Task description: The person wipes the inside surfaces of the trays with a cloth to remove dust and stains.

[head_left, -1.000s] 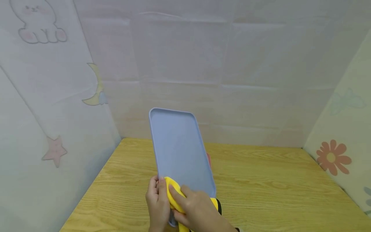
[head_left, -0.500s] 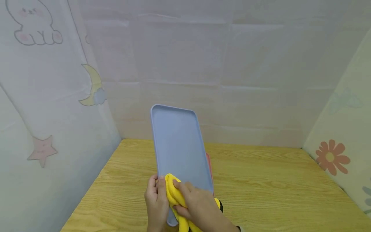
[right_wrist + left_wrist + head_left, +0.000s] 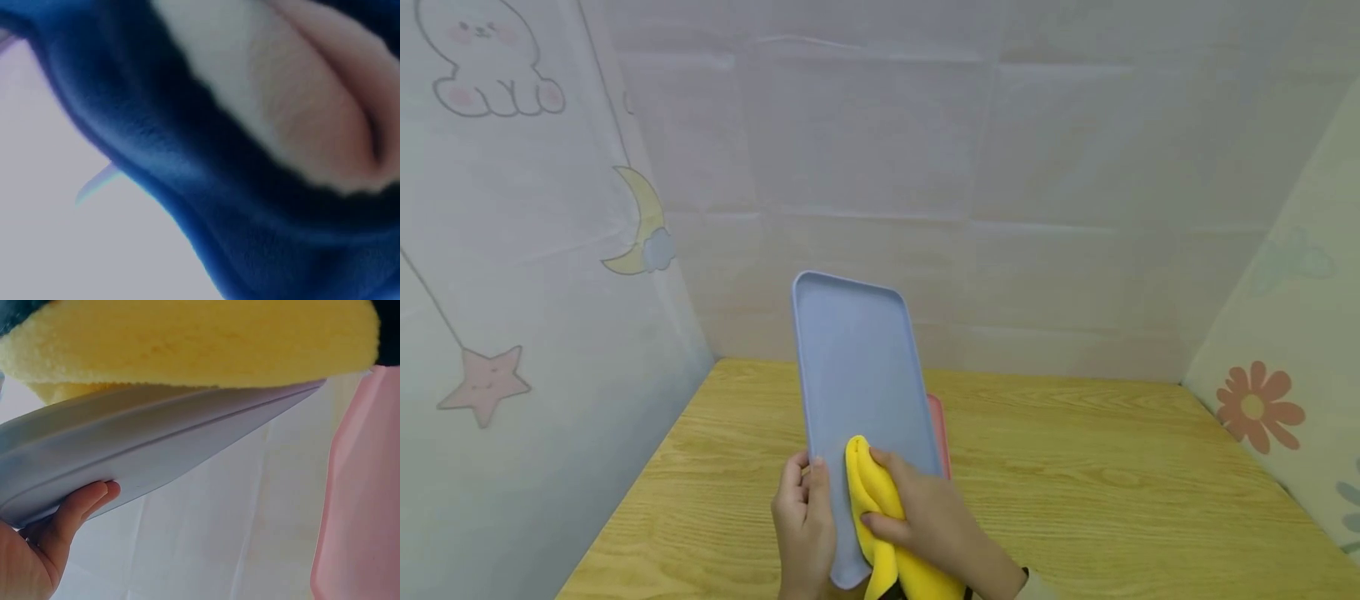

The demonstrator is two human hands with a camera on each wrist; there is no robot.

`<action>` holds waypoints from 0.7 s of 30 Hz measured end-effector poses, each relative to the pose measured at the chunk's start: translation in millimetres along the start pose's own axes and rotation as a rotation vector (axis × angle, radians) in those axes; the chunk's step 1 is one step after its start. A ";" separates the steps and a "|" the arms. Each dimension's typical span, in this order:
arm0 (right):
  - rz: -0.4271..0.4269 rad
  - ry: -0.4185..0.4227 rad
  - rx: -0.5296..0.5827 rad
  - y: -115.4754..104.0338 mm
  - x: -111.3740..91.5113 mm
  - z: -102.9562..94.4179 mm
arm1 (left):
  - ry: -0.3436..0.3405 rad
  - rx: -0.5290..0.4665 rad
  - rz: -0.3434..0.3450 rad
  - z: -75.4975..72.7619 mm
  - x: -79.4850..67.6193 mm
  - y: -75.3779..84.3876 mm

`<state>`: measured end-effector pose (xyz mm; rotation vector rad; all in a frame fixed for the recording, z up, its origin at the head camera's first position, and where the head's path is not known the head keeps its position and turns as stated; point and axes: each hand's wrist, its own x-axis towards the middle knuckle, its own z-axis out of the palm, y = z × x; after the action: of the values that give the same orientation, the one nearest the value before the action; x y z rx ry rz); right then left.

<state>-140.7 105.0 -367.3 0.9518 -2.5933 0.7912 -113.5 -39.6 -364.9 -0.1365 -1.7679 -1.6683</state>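
Observation:
A light blue rectangular tray [image 3: 857, 358] with a raised rim is held up at a tilt over the table. My left hand [image 3: 805, 517] grips its left edge, thumb on the inner side. In the left wrist view, fingers [image 3: 84, 503] of that hand lie against the tray's underside [image 3: 144, 462]. My right hand [image 3: 928, 517] holds a bunched yellow cloth [image 3: 872, 492] with dark edging against the lower part of the tray's inner face. The right wrist view is mostly filled by blurred dark-blue fabric [image 3: 144, 144] close to the lens.
Behind the blue tray, a pink tray [image 3: 939, 433] shows partly at its right. Beneath is a wood-grain table [image 3: 1112, 483]. A pale sheet wall [image 3: 865, 133] stands at the back, with printed side walls left and right.
My right hand and the yellow cloth have moved right, away from the left edge and thumb, across the tray. More of the pink tray shows. My left hand keeps its grip.

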 end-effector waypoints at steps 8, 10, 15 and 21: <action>0.111 -0.141 0.252 21.7 0.6 2.3 | -0.023 0.010 -0.003 1.5 -1.7 1.8; 0.118 -0.155 0.283 25.2 0.1 3.1 | -0.026 0.014 0.008 1.4 -1.7 1.0; 0.178 -0.165 0.296 31.8 -0.5 4.2 | -0.033 0.008 0.019 0.4 -1.4 0.5; 0.224 -0.172 0.318 39.9 -0.5 5.7 | -0.036 -0.009 -0.007 -0.5 -0.8 2.0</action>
<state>-167.1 127.4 -388.2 0.8504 -2.8112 1.2623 -111.7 -39.4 -363.7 -0.1657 -1.7896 -1.6885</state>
